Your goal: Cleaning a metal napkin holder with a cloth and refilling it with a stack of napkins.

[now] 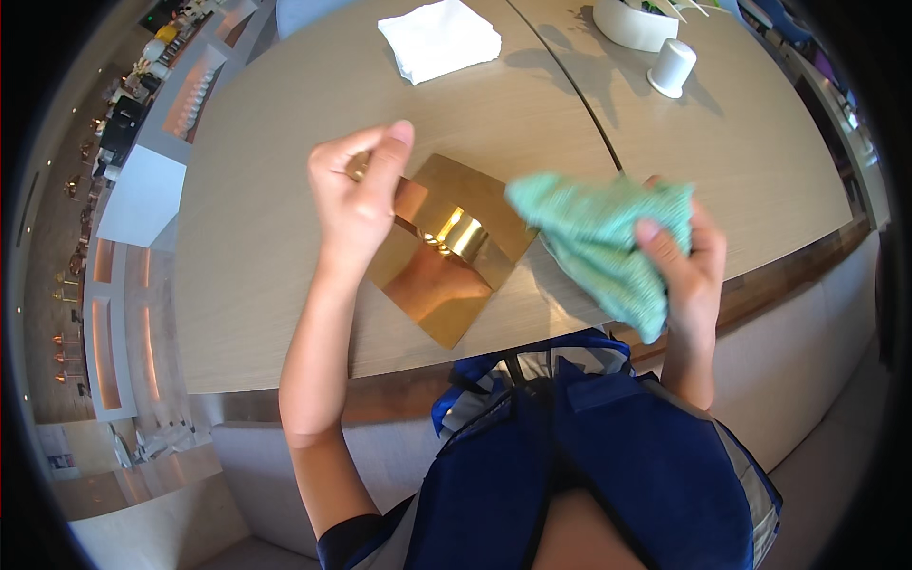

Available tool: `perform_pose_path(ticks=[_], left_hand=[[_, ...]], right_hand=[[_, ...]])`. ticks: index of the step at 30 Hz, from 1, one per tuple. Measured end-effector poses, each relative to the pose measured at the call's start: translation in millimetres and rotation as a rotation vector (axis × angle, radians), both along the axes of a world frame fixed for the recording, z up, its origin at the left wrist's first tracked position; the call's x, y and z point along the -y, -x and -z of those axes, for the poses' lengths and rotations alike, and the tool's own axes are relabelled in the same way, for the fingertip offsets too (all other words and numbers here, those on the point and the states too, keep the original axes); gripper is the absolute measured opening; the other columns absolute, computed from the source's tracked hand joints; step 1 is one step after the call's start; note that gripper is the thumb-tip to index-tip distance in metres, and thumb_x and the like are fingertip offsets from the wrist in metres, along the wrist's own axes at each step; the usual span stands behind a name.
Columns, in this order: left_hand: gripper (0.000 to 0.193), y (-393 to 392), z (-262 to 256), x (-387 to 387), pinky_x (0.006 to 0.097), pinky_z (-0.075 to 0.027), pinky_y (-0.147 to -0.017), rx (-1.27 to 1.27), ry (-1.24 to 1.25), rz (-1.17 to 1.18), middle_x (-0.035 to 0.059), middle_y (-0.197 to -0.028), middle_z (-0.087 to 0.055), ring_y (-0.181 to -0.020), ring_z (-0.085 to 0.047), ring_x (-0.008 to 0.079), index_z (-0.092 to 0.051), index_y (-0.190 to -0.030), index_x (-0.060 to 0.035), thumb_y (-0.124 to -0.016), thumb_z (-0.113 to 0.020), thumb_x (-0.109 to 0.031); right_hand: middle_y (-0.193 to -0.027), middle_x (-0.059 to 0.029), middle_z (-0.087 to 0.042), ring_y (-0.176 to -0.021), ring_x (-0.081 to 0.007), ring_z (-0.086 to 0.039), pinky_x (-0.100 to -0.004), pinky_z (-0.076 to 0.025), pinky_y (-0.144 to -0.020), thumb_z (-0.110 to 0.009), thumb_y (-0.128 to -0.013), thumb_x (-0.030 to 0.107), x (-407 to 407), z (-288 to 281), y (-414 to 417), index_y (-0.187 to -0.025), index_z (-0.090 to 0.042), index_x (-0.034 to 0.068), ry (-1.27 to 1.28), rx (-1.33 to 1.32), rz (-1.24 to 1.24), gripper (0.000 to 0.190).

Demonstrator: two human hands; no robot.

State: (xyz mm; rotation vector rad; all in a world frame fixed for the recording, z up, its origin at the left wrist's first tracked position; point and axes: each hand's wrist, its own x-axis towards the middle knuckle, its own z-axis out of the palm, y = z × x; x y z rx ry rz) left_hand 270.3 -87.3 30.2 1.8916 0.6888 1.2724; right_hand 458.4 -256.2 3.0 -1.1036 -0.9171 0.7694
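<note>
My left hand [363, 189] is closed around a gold-coloured end piece of a polished metal holder, with the thumb on top. The holder's square plate [445, 306] lies at an angle over the table near its front edge; whether it rests flat I cannot tell. A shiny cylindrical piece [463, 235] shows above the middle of the plate, and the plate mirrors my arm. To the right, my right hand [687, 260] grips a crumpled green cloth [598, 235], slightly blurred, its thumb pressing the near face. The cloth's left part hangs close to the plate's right corner.
White napkins [442, 39] lie stacked at the far side of the wooden table [249, 285]. Beyond the dark seam stand a white flared container [672, 68] and a white planter [634, 25]. A padded bench [798, 335] runs along the near side; a stocked counter [142, 178] is at left.
</note>
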Motion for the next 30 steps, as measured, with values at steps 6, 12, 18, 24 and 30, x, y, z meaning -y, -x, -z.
perform_pose_path(ticks=[6, 12, 18, 24, 30], left_hand=[[0.041, -6.5, -3.8, 5.5, 0.0258, -0.017, -0.046, 0.109, 0.249, 0.031, -0.0045, -0.048, -0.03, -0.047, -0.025, 0.0055, -0.037, -0.047, -0.0061, -0.081, -0.058, -0.016], [0.038, 2.5, 7.3, -12.0, 0.0238, -0.021, -0.044, 0.197, 0.379, 0.103, -0.0057, -0.048, -0.035, -0.045, -0.027, 0.0047, -0.041, -0.047, -0.0074, -0.08, -0.059, -0.014], [0.034, 5.3, 22.0, -28.4, 0.024, -0.022, -0.046, 0.299, 0.563, 0.01, -0.0033, -0.051, -0.041, -0.047, -0.032, 0.0058, -0.044, -0.051, -0.0092, -0.081, -0.059, -0.018], [0.033, 6.2, 8.0, -22.9, 0.0244, -0.028, -0.05, 0.306, 0.595, 0.018, -0.0015, -0.055, -0.045, -0.05, -0.037, 0.0082, -0.045, -0.052, -0.0086, -0.08, -0.06, -0.018], [0.025, 5.1, 12.9, -31.7, 0.024, -0.031, -0.055, 0.399, 0.835, 0.07, -0.0011, -0.055, -0.047, -0.051, -0.039, 0.009, -0.051, -0.057, -0.0095, -0.08, -0.059, -0.018]], right_hand=[[-0.101, -0.0074, -0.06, -0.09, -0.0105, -0.054, -0.0243, -0.043, -0.079, -0.055, -0.09, 0.018, -8.5, 2.2, 5.1, -0.116, -0.052, -0.003, -0.243, -0.06, 0.108, 0.034], [-0.128, -0.021, -0.046, -0.12, -0.042, -0.04, -0.0488, -0.031, -0.099, -0.034, -0.09, 0.057, -36.7, -15.9, 15.9, -0.12, -0.053, 0.003, -0.622, 0.863, -0.307, 0.065], [-0.117, 0.0006, -0.056, -0.079, -0.0194, -0.056, -0.0259, -0.048, -0.063, -0.062, -0.067, 0.008, -65.8, -13.0, 37.8, -0.108, -0.062, 0.014, -0.721, 1.19, -0.075, 0.041], [-0.101, -0.0021, -0.062, -0.063, -0.0148, -0.054, -0.0243, -0.046, -0.053, -0.066, -0.064, 0.01, -71.7, -10.9, 35.4, -0.099, -0.065, 0.008, -0.855, 1.171, -0.056, 0.035], [-0.092, -0.006, -0.064, -0.064, -0.0182, -0.054, -0.026, -0.047, -0.054, -0.067, -0.064, 0.007, -77.4, -11.9, 31.7, -0.09, -0.066, 0.001, -1.064, 1.223, 0.107, 0.027]])
